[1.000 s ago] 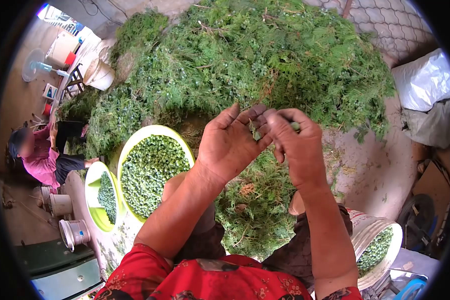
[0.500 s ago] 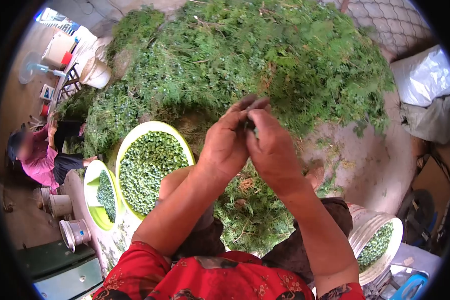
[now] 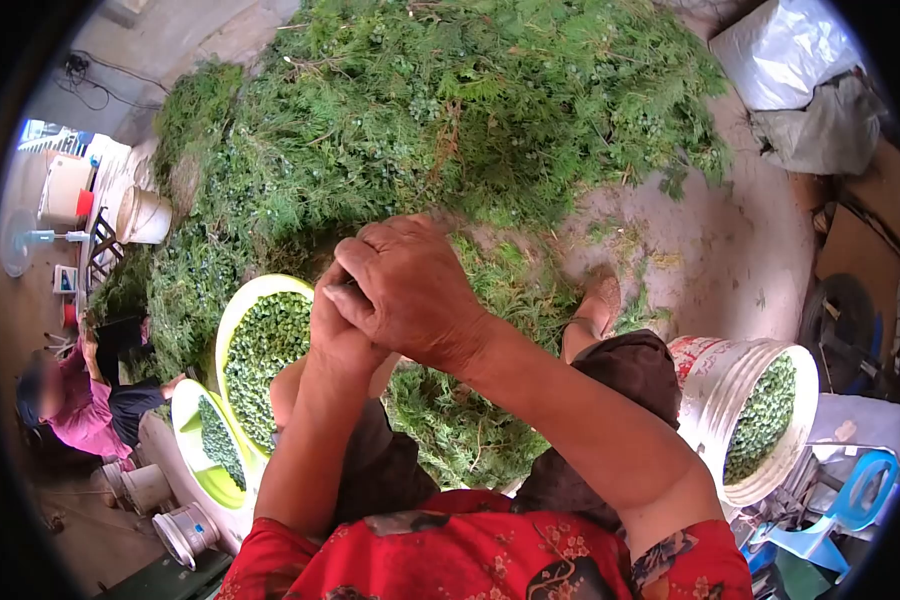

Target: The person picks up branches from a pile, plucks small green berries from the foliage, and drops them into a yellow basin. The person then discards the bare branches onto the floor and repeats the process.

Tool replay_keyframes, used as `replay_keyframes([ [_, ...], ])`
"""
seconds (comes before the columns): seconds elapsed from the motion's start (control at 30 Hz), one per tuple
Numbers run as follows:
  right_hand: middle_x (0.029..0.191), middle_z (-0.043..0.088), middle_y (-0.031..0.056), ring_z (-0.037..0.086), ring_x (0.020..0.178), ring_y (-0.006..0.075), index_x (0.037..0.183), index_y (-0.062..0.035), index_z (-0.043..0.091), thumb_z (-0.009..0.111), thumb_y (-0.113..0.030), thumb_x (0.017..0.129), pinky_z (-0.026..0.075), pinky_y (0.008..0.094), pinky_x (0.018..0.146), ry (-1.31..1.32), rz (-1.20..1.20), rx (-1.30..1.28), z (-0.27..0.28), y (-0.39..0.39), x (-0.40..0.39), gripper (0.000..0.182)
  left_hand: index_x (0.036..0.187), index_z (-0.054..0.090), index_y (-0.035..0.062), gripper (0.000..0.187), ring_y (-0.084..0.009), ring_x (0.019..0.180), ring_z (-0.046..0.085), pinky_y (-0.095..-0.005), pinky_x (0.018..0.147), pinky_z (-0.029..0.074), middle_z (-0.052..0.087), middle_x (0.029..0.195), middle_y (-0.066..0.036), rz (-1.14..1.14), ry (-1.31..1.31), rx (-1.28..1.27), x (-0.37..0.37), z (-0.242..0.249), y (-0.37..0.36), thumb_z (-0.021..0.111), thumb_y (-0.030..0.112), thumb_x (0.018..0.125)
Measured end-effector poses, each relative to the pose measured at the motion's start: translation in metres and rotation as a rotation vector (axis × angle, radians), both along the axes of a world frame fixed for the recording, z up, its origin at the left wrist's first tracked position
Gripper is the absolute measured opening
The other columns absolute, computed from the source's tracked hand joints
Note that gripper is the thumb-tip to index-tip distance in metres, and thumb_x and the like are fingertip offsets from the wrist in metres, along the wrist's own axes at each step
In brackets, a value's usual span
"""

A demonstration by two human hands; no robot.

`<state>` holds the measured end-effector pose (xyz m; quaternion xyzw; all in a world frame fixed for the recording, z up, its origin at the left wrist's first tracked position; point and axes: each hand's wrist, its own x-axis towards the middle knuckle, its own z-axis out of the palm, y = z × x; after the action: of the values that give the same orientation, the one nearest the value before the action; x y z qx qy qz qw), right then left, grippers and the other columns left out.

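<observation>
My right hand (image 3: 410, 290) is closed and lies over my left hand (image 3: 332, 325), the two pressed together in front of me. The left fingers are curled and partly covered by the right. Whatever the hands hold, if anything, is hidden between them. Just left of them stands a yellow-green basin (image 3: 227, 322) filled with small round green cones or berries (image 3: 260, 360). Beyond the hands spreads a big heap of cut evergreen branches (image 3: 400, 120). More green sprigs (image 3: 460, 430) lie on the ground between my legs.
A white bucket (image 3: 705, 400) of green cones stands at the right, near a blue plastic stool (image 3: 860, 495). A second yellow-green basin (image 3: 192, 440) is at the left. Another person in pink (image 3: 85, 420) sits at far left. White sacks (image 3: 785, 55) lie upper right.
Both hands have moved left and towards the filled basin, and the right hand now covers much of the left. The view has tilted and shifted, showing more of the right bucket.
</observation>
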<state>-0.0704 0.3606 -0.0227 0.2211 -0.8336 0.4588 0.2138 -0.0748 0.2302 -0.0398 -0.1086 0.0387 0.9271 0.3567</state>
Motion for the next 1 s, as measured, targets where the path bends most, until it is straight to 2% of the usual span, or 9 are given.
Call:
replay_keyframes([
  [0.13,0.063,0.051,0.0118,0.053,0.065,0.0294,0.07,-0.0057,0.05,0.057,-0.017,0.074,0.039,0.0403,0.067,0.099,0.108,-0.208,0.005,-0.012,-0.003,0.014,0.105,0.052,0.0065,0.023,-0.0173,0.104,0.052,-0.0311,0.088,0.045,0.055,0.11,-0.01,0.11,0.107,-0.597,-0.003,-0.042,-0.025,0.044,0.023,0.091],
  [0.23,0.068,0.058,0.009,0.056,0.061,0.0215,0.085,-0.0016,0.058,0.059,-0.019,0.082,0.043,0.033,0.055,0.117,0.102,-0.43,0.014,0.006,-0.017,0.017,0.094,0.055,0.0061,0.015,-0.0165,0.093,0.054,-0.0313,0.073,0.05,0.055,0.101,-0.008,0.115,-0.186,-0.572,-0.004,0.021,-0.029,0.05,0.019,0.089],
  [0.27,0.068,0.059,0.0062,0.055,0.057,0.0152,0.085,-0.0018,0.058,0.058,-0.019,0.085,0.042,0.0285,0.051,0.1,0.02,-0.57,0.019,0.016,-0.023,0.017,0.085,0.055,0.004,0.012,-0.0141,0.08,0.051,-0.0263,0.059,0.047,0.052,0.09,-0.005,0.008,-0.294,-0.046,-0.01,0.031,-0.04,0.055,0.016,0.086],
  [0.33,0.074,0.061,0.0014,0.048,0.055,0.0043,0.091,-0.0047,0.061,0.054,-0.024,0.089,0.039,0.019,0.049,-0.24,-0.06,-0.697,0.032,0.054,-0.03,0.02,0.085,0.052,0.0037,0.012,-0.0131,0.073,0.047,-0.0226,0.052,0.041,0.048,0.085,-0.004,0.08,-0.102,-0.216,-0.008,0.045,-0.08,0.053,0.016,0.088],
  [0.5,0.064,0.05,-0.0007,0.042,0.052,0.0067,0.084,-0.0003,0.057,0.049,-0.02,0.089,0.036,0.0228,0.047,-0.249,-0.352,-1.012,0.041,0.093,-0.034,0.022,0.081,0.056,0.011,0.014,-0.0146,0.063,0.054,-0.0287,0.05,0.043,0.056,0.07,-0.005,0.194,0.344,-1.479,0.019,-0.023,-0.244,0.05,0.023,0.087],
  [0.63,0.075,0.058,0.0069,0.056,0.067,0.0189,0.084,-0.0025,0.056,0.051,-0.019,0.086,0.045,0.0329,0.06,-0.374,-0.306,-0.519,0.033,0.11,-0.028,0.017,0.073,0.066,0.0043,0.025,-0.0318,0.068,0.062,-0.0395,0.064,0.048,0.063,0.071,-0.02,-0.801,0.749,-2.605,0.073,-0.134,-0.369,0.06,0.027,0.067],
  [0.7,0.078,0.06,0.0103,0.06,0.073,0.0245,0.086,-0.0051,0.057,0.052,-0.014,0.084,0.049,0.0366,0.065,-0.418,-0.209,0.036,0.024,0.097,-0.016,0.01,0.077,0.066,0.003,0.024,-0.0327,0.067,0.062,-0.0402,0.063,0.048,0.062,0.072,-0.021,-0.747,0.426,-2.584,0.049,-0.091,-0.301,0.058,0.025,0.071],
  [0.8,0.077,0.06,0.0149,0.061,0.072,0.033,0.09,-0.0038,0.057,0.054,-0.008,0.077,0.05,0.0418,0.063,-0.468,0.268,0.582,0.004,0.067,0.01,0.014,0.075,0.064,0.001,0.021,-0.0342,0.067,0.061,-0.0416,0.063,0.047,0.061,0.071,-0.021,-0.48,0.878,-2.67,-0.013,-0.062,-0.245,0.056,0.02,0.075],
  [1.0,0.079,0.061,0.0148,0.063,0.073,0.0309,0.092,0.0027,0.057,0.054,-0.005,0.074,0.05,0.0416,0.064,-0.598,0.505,0.622,-0.018,0.046,0.036,0.02,0.085,0.06,-0.0002,0.026,-0.0329,0.068,0.058,-0.0412,0.066,0.045,0.061,0.077,-0.02,-0.484,1.322,-2.184,-0.164,-0.044,-0.039,0.053,0.025,0.082],
])
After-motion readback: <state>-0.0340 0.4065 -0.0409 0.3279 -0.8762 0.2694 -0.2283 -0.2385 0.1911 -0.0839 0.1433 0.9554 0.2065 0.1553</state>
